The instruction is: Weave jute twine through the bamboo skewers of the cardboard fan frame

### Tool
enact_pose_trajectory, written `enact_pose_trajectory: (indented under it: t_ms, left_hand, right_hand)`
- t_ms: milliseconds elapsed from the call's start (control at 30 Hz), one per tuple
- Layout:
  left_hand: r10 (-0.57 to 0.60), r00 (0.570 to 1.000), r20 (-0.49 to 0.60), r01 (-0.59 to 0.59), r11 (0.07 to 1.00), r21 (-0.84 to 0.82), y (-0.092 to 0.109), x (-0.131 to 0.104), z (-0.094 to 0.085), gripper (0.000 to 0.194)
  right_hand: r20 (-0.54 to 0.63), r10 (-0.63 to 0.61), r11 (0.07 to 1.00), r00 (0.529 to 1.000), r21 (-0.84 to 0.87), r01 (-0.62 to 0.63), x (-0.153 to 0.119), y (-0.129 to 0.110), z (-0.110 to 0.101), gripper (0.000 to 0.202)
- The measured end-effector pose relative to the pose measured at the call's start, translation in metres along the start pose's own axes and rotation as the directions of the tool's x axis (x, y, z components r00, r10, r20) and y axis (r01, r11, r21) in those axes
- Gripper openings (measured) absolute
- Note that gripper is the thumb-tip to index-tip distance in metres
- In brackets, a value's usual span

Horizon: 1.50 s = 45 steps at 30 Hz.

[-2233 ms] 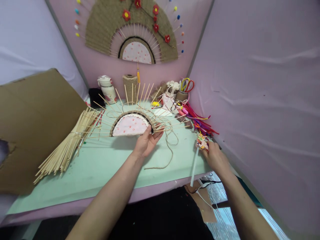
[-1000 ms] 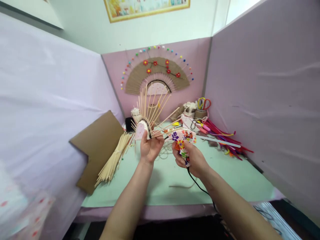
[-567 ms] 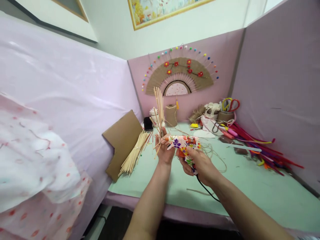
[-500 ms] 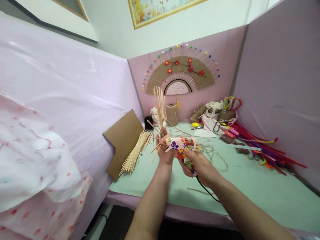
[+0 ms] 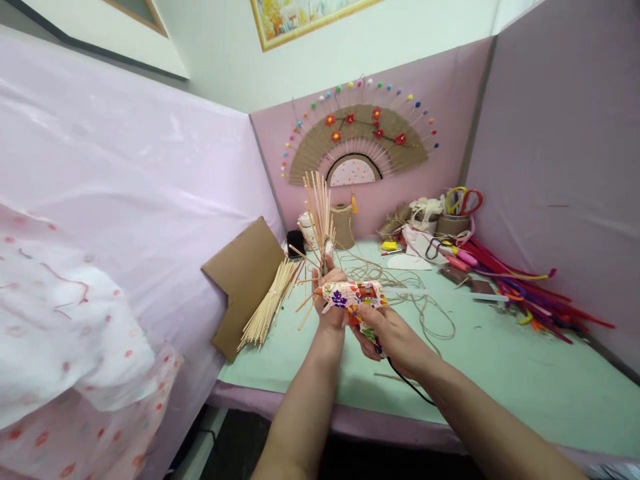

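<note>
My right hand [image 5: 387,331] is wrapped round the grip of a flower-patterned hot glue gun [image 5: 353,295], whose orange nozzle points left. A black cord trails from the gun's handle. Behind the gun, my left hand [image 5: 333,313] is closed on a bundle of thin wooden sticks [image 5: 319,210] held upright. The sticks fan out at the top, and a few jut out to the left and below. Twine seems to wrap the bundle where I hold it. The nozzle is close to the lower sticks; whether it touches them I cannot tell.
A second stick bundle [image 5: 273,303] lies left beside a cut cardboard piece [image 5: 240,273]. Loose twine [image 5: 430,313] is strewn behind my hands, near a twine spool [image 5: 343,227]. Scissors [image 5: 464,201] and coloured pipe cleaners [image 5: 540,293] are at right. A decorated fan [image 5: 360,137] hangs behind.
The glue gun in my right hand has shifted slightly left and down across the stick bundle. My left hand keeps its hold, and the camera view has moved a little.
</note>
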<state>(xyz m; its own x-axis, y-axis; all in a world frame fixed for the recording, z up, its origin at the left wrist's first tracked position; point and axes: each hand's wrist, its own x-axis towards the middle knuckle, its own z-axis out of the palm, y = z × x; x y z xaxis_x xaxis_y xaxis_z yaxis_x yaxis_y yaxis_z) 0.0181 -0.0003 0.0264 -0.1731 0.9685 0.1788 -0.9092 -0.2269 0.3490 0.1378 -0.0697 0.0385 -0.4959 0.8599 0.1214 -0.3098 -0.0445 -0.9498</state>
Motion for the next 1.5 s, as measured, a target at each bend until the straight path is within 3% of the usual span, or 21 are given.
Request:
enact_pose_trajectory:
  t_ms: [267,600,767,1133,1333,1500]
  left_hand:
    - [-0.037,0.999,0.012,0.038,0.996,-0.075,0.000,-0.002,-0.002,0.019]
    - [-0.014,0.997,-0.074,0.021,0.995,0.096,-0.001,0.000,-0.012,0.019]
    - [-0.063,0.994,-0.094,0.069,0.995,0.069,-0.001,0.001,-0.008,0.028]
    - [-0.033,0.999,0.002,0.033,0.999,0.036,-0.001,-0.004,-0.002,0.024]
    - [-0.066,0.997,-0.034,0.067,0.997,0.046,-0.003,0.001,-0.006,0.027]
    - [-0.068,0.998,0.002,0.068,0.998,0.018,-0.005,0.001,-0.009,0.027]
  right_hand:
    - [0.007,-0.009,0.999,1.000,-0.052,0.009,-0.001,0.004,-0.001,0.053]
    - [-0.011,0.005,0.999,1.000,-0.052,-0.006,-0.002,0.008,-0.002,0.055]
    - [-0.026,0.009,0.999,1.000,-0.032,-0.010,-0.006,0.009,-0.001,0.054]
    - [-0.021,0.010,1.000,1.000,-0.024,-0.011,-0.008,0.009,0.001,0.053]
    - [-0.020,0.013,1.000,1.000,-0.022,-0.013,-0.009,0.011,0.001,0.053]
    - [-0.034,0.019,1.000,0.999,-0.019,-0.020,-0.008,0.014,0.000,0.052]
